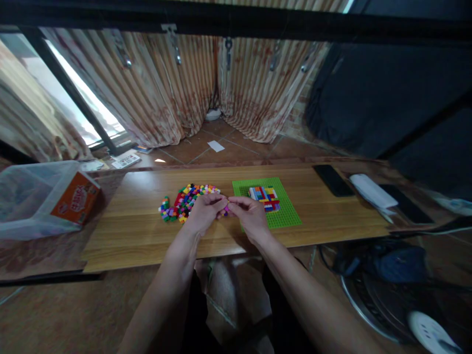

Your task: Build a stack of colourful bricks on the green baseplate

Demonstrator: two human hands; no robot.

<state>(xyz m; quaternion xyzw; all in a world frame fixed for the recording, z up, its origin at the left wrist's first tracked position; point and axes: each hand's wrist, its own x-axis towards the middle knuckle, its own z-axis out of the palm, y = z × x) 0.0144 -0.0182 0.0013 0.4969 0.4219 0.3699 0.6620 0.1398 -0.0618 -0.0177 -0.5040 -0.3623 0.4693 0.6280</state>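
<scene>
My left hand (205,212) and my right hand (251,217) meet fingertip to fingertip above the wooden board, both closed in a pinch. Between them shows a small purple-pink toy brick (226,208), mostly covered by the fingers. Left of and behind my left hand lies a loose pile of multicoloured toy bricks (190,194). Partly behind my right hand is a green baseplate (285,209) bearing a low build of red, blue, yellow and white bricks (266,195). My right wrist is over the baseplate's near left part.
The wooden board (129,221) spans the view. A black phone (333,180) lies on its right part, with a white packet (373,191) and another dark slab (407,203) beyond. At left stands a clear plastic bin (33,196) with an orange label. A bar (236,19) crosses above.
</scene>
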